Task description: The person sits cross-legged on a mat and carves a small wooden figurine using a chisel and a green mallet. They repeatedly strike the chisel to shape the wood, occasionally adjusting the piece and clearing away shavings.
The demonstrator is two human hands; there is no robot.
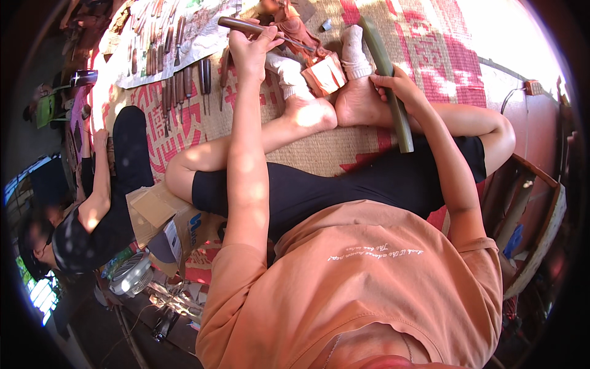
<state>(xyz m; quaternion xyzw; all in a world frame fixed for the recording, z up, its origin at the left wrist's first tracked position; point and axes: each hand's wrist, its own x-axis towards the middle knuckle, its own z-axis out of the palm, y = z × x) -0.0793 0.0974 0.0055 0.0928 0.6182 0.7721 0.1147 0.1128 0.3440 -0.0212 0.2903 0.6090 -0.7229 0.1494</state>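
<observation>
My left hand (pixel 251 52) is closed around a carving chisel (pixel 243 26) with a brown wooden handle. The chisel's thin metal shaft slants down to the right, across a reddish-brown wood carving (pixel 298 34). Whether its tip touches the wood I cannot tell. The carving's pale block-like base (pixel 324 75) lies between my two feet, which wear light wraps over their front parts. In my right hand (pixel 401 87) is a long greenish bar (pixel 380 46), gripped near its middle. It slopes from beside the right foot wrap to above my right thigh, apart from the carving.
Several wood-handled chisels (pixel 179 86) lie on the woven red-and-tan mat (pixel 319 147) and a pale sheet (pixel 203 34) at far left. A small grey piece (pixel 326 25) rests beyond my feet. A cardboard box (pixel 153 212) and another person (pixel 92 215) are leftward; a wooden frame (pixel 541 240) stands right.
</observation>
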